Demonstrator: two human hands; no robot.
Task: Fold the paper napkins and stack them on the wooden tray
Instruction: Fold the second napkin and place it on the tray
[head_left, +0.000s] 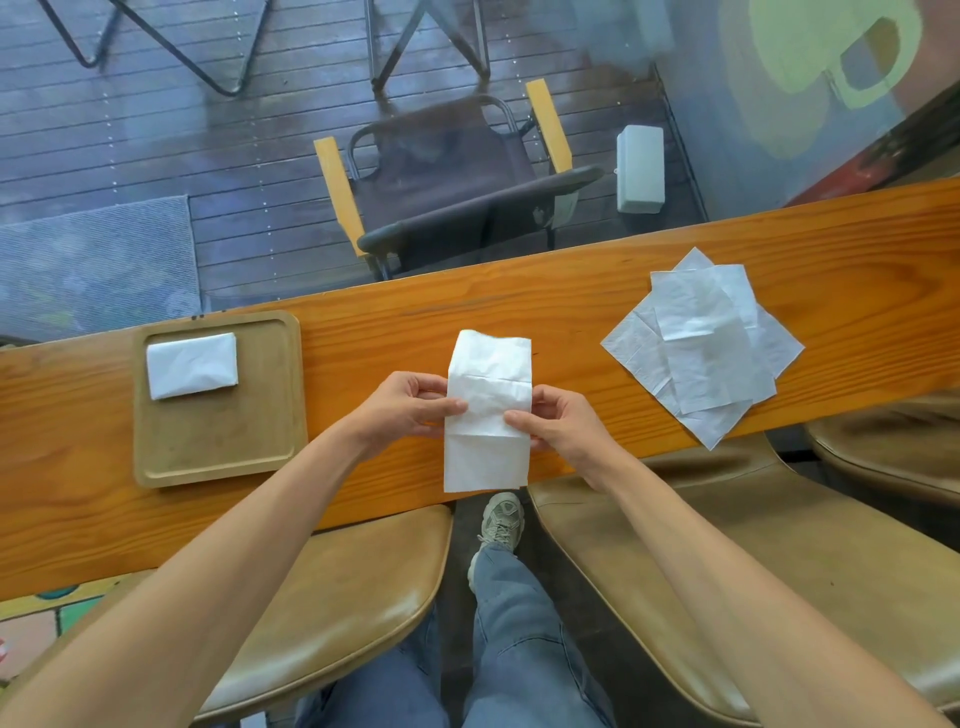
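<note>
With one folded napkin (192, 365) on the wooden tray (223, 447), our left hand (410, 410) and right hand (558, 423) pinch a half-folded napkin (488, 415), several loose napkins (701, 345) left.

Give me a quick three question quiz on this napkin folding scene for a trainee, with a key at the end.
1. True or false: the tray holds no folded napkin yet.
2. Which hands grip the napkin in the middle of the table? A) left only B) right only C) both
3. Fill in: the loose pile of unfolded napkins lies on the person's ____ side.

Key:
1. False; one folded napkin lies on it.
2. C; the left hand and right hand pinch its two side edges.
3. Right.
</note>
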